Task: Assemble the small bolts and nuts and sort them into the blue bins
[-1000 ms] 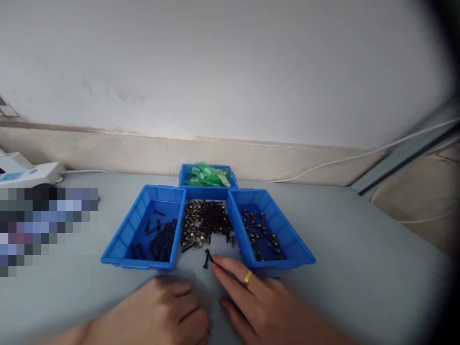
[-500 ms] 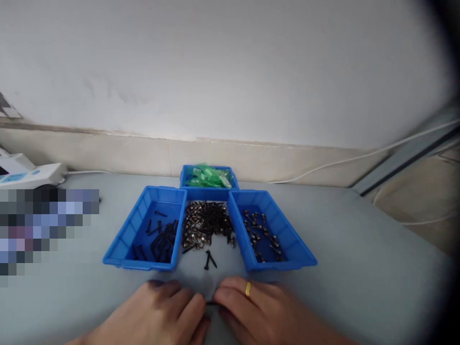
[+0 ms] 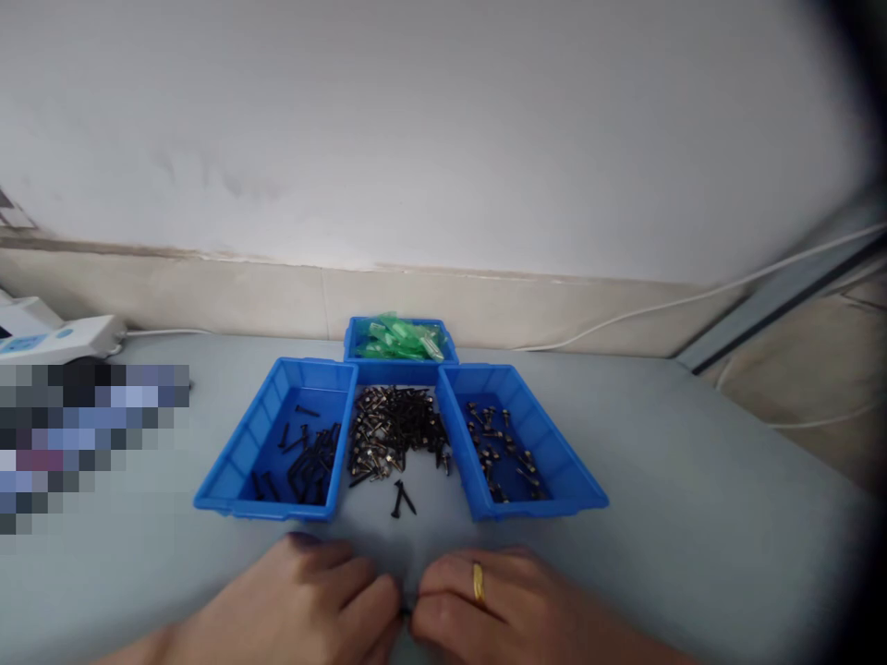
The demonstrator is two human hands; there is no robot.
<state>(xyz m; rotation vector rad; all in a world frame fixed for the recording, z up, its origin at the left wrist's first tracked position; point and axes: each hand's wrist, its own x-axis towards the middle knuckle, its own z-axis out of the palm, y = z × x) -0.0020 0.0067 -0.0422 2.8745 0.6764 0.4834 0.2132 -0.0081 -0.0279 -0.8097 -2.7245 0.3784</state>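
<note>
1. Close to the near edge of the worktop (image 3: 658, 434), left hand (image 3: 325, 591) and right hand (image 3: 495, 600) have curled fingers and seem to pinch one dark piece (image 3: 407, 612) between them, perhaps for steadiness. It is mostly covered; its long axis I cannot tell.
2. Beyond, two black screws (image 3: 397, 501) touch: one points toward the far edge, one toward the near right corner.
3. Left tray (image 3: 242, 443) and right tray (image 3: 547, 425) flank the screw pile (image 3: 402, 420), probably for easy reach.
4. By the far edge, back tray (image 3: 398, 373) holds green bags (image 3: 402, 338).
</note>
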